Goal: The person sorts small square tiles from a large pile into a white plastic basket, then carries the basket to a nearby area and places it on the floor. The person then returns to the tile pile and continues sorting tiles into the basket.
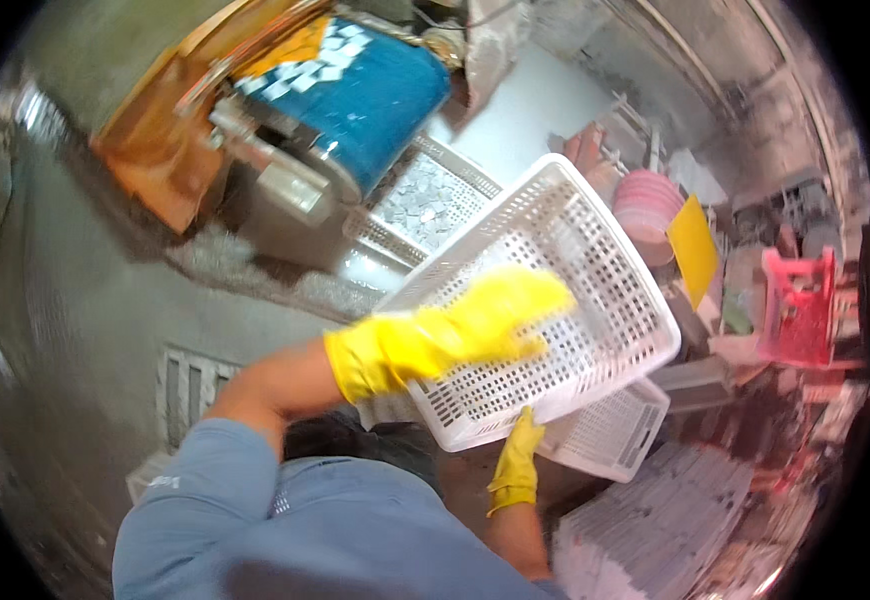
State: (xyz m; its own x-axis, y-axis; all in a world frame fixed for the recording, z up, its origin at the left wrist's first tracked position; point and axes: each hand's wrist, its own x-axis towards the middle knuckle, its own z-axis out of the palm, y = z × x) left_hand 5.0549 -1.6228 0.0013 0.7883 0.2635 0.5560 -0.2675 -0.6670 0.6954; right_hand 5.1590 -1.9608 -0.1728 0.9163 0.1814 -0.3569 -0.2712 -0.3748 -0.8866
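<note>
A white perforated plastic basket (605,365) is held up tilted in front of me, and I see no contents in it. My right hand (519,462), in a yellow rubber glove, grips its near rim. My left hand (505,310), gloved the same way, is over the inside of the basket, somewhat blurred. Its fingers look stretched out, the thumb apart, with nothing seen in them. Beyond lies another white basket (480,182) with many small pale tile pieces (423,205), below the end of a blue conveyor belt (380,95) carrying white square pieces (330,65).
A further white basket (610,430) sits below the held one. To the right are a red plastic stool (800,305), pink round stacked items (647,210) and a yellow panel (693,250). Grey slabs (655,520) lie at lower right. A floor grate (190,385) is at left.
</note>
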